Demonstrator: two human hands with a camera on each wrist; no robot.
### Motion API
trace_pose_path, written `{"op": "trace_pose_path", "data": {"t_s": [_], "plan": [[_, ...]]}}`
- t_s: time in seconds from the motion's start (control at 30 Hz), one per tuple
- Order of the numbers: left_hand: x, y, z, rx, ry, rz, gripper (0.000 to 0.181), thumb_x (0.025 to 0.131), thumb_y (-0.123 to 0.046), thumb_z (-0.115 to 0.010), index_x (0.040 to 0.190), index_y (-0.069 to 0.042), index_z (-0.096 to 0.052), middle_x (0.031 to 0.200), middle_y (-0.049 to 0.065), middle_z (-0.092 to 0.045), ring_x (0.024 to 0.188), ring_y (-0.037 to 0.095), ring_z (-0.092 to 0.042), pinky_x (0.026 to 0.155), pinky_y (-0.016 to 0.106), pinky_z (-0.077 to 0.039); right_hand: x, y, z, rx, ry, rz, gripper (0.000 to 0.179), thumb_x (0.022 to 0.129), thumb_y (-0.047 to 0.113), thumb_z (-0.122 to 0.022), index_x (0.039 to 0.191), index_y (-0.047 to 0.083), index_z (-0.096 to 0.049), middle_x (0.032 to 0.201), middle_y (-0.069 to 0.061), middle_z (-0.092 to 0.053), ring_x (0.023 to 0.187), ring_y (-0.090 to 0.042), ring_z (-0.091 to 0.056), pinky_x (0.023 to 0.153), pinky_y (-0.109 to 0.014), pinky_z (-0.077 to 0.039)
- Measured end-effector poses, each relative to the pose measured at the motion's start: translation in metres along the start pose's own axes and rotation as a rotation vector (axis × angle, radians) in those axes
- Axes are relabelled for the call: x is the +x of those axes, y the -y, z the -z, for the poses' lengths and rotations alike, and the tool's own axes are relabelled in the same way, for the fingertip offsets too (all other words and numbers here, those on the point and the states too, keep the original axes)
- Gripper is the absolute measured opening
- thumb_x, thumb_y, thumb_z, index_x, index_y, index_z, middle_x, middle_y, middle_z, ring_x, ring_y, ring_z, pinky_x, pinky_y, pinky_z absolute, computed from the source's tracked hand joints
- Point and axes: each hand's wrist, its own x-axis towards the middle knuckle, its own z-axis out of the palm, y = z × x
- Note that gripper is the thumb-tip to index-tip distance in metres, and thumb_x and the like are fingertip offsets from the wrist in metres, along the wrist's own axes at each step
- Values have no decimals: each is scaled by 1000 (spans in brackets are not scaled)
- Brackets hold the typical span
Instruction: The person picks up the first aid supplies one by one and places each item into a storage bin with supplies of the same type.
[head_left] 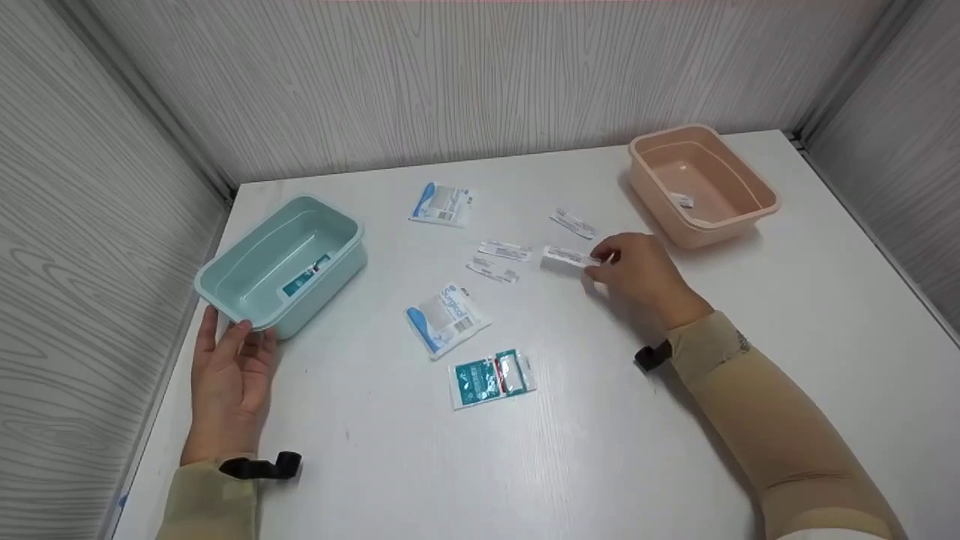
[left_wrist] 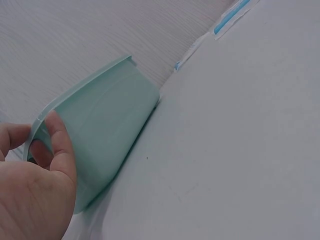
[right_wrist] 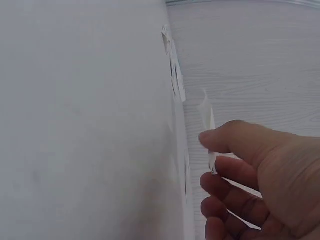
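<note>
My right hand (head_left: pixel 645 277) pinches one end of a slim white printed paper packet (head_left: pixel 564 256) between thumb and fingers; in the right wrist view the packet (right_wrist: pixel 209 122) stands on edge, raised from the table. To its left lie two similar white packets (head_left: pixel 505 250), and another white packet (head_left: pixel 573 223) lies just behind it. At the left, my left hand (head_left: pixel 234 375) holds the near corner of a light teal plastic bin (head_left: pixel 326 296), thumb on the rim and fingers beneath it. Inside that bin is a teal-and-white packet (head_left: pixel 302 280).
A pink plastic bin (head_left: pixel 712 237) stands at the back right with a small white packet (head_left: pixel 681 200) inside. Mid-table lie two blue-and-white "Surgical" packets, one nearer (head_left: pixel 448 320) and one farther (head_left: pixel 442 205), plus a teal-and-white packet (head_left: pixel 492 378). Wood-grain panels (head_left: pixel 480 82) border the table.
</note>
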Motion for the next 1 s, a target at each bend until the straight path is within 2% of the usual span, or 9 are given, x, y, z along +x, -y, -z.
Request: {"op": "trace_pose_path", "data": {"t_s": [0.23,0.47,0.57,0.7,0.8,1.0], "plan": [[-4,2,7,-37,-20,3,81,106,12,-67,168,-39,-48,167,-1,-41,144,16,-56,94,30,-71,-2,16,26,-25,-95,97,29,101,22,-86,124,4,-84,119,-19,-80,107,-32,-67,83,-35,-51],[-8,7,12,-48,-8,32,79,108,9,-65,168,-40,-49,173,-3,-38,155,16,-49,99,32,-70,-27,22,61,-11,-144,57,33,100,23,-89,126,5,-83,120,-18,-77,107,-30,-65,73,-20,-50],[-9,6,9,-32,-5,35,80,109,9,-65,169,-40,-47,175,-2,-37,155,16,-49,98,32,-71,-34,20,76,-12,-174,74,32,99,21,-88,124,2,-82,119,-19,-76,104,-29,-64,68,-16,-48],[-8,3,5,-9,6,33,81,108,9,-66,169,-40,-45,176,-2,-36,157,17,-48,97,32,-71,-33,16,97,-43,-253,129,24,98,16,-88,115,-1,-83,114,-22,-78,99,-28,-64,69,-11,-45],[-7,1,2,-5,8,26,82,107,10,-67,169,-40,-46,176,-1,-36,159,18,-46,97,33,-72,-31,12,114,-95,-297,114,25,99,21,-87,114,1,-84,114,-21,-79,99,-26,-65,69,-11,-43],[-7,-3,1,39,23,-5,81,108,9,-66,170,-37,-43,173,0,-37,154,18,-49,94,30,-71,-21,-3,134,-139,-283,16,37,103,35,-83,123,5,-82,118,-19,-78,90,-15,-60,63,-16,-44]]}}
